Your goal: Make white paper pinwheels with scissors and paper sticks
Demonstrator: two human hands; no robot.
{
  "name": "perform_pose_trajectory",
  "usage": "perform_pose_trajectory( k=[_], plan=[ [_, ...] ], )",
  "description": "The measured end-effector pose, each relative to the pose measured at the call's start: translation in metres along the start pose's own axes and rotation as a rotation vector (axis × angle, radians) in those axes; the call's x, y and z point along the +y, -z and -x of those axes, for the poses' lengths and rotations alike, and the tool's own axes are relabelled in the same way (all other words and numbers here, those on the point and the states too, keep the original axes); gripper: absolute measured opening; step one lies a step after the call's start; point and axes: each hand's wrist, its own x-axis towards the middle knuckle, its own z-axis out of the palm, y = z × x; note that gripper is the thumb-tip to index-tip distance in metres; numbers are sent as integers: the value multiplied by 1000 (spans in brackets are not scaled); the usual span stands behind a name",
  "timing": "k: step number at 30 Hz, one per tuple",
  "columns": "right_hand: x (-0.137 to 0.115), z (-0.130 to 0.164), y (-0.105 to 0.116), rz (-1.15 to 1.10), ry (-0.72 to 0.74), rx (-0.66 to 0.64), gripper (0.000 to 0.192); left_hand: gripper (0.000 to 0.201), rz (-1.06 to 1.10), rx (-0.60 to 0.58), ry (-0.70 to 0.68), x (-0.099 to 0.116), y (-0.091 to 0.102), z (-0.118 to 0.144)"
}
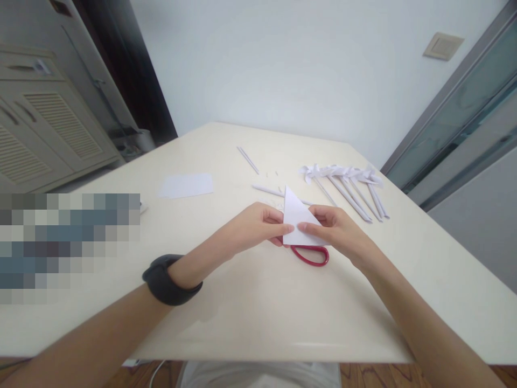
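Both hands pinch a folded white paper triangle (298,218) above the table (250,302), the left hand (252,229) gripping its left edge and the right hand (338,231) its lower right side, thumbs on the near face. Just under the paper lies a red scissors handle (311,256), partly hidden. Farther off sit a row of paper pinwheels (347,183) to the right, loose paper sticks (262,189), and a flat sheet (186,185) to the left
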Motion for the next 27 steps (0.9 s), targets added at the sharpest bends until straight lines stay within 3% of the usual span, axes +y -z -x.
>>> perform_pose_trajectory(
  k=[12, 27],
  plan=[
    [-1, 1, 4, -24, -18, 4, 19, 16, -76, -75, 4, -1, 4, -1],
    [-4, 1, 5, 48, 5, 78, 20, 17, -143, -56, -42, -4, 10, -1]
  ],
)
